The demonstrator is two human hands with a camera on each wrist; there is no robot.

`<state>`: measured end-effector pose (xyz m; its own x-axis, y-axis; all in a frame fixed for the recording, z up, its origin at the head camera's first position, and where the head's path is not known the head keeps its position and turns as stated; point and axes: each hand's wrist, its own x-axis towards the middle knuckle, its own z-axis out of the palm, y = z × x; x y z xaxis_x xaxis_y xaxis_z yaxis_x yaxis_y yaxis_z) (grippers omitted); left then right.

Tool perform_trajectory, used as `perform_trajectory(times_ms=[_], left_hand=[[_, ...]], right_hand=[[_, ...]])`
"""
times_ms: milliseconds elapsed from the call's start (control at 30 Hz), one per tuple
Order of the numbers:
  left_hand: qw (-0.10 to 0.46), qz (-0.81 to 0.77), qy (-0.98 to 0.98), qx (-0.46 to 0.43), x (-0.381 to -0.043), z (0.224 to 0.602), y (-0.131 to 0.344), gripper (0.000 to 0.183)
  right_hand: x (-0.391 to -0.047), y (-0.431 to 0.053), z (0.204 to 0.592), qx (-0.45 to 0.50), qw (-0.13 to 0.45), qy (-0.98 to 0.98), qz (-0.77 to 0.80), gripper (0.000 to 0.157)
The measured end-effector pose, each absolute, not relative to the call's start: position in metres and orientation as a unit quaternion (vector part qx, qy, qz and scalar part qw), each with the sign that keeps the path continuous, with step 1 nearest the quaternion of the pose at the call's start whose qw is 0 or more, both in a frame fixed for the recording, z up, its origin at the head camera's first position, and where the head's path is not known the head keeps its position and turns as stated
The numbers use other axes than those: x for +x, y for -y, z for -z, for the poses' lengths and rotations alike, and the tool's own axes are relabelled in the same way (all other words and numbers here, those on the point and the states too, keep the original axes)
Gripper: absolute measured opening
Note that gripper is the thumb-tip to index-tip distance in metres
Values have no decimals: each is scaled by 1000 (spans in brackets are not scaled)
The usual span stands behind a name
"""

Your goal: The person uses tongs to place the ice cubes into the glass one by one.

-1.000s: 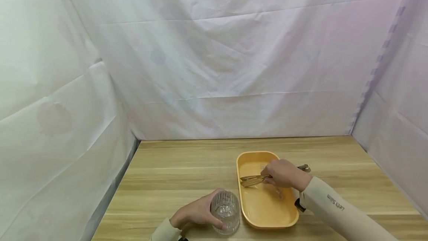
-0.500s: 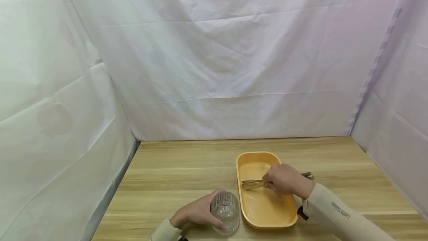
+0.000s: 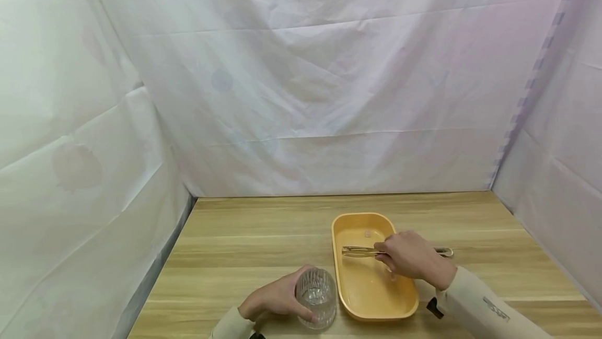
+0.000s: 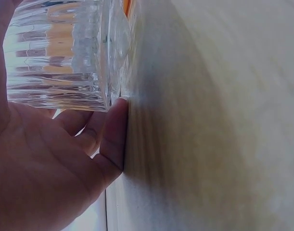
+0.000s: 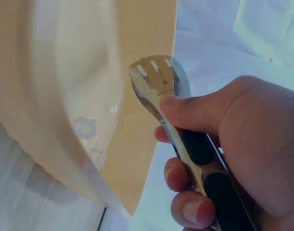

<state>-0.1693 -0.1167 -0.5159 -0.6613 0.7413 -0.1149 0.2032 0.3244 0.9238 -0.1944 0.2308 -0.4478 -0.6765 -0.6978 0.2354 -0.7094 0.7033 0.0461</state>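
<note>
Tongs [image 5: 159,89], slotted tips close together, are over the tray [image 3: 371,294], and the right hand [image 3: 410,256] has them, fingers curled round the shafts, thumb on bare metal just ahead of the dark grips! Light and springy, I'd judge, that smooth metal likely slick; the dark grips look the surer hold. Across we go: the left hand [image 3: 284,293] is spread to the width of the glass [image 3: 317,312] and curved round it, upright on the desk [image 3: 244,240] just beside the tray. Ribbed, so decent purchase, but rigid, probably weighty and breakable; best held low round the wall. Small clear pieces [image 5: 85,128] in the tray? Hard and slippery, surely!
</note>
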Motion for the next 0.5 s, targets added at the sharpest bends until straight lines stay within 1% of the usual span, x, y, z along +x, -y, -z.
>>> perform_trajectory(times_ms=[267,400,500], left_hand=[[273,-495,-766,307,-169,517,118,80],[274,-493,-766,307,-170,519,118,80],[279,-492,-768,300,-171,520,117,80]], right_hand=[[-189,-233,448,379,135,914,-58,23],[-187,-234,446,368,128,918,-80,22],[-185,-235,444,359,123,920,-92,18]])
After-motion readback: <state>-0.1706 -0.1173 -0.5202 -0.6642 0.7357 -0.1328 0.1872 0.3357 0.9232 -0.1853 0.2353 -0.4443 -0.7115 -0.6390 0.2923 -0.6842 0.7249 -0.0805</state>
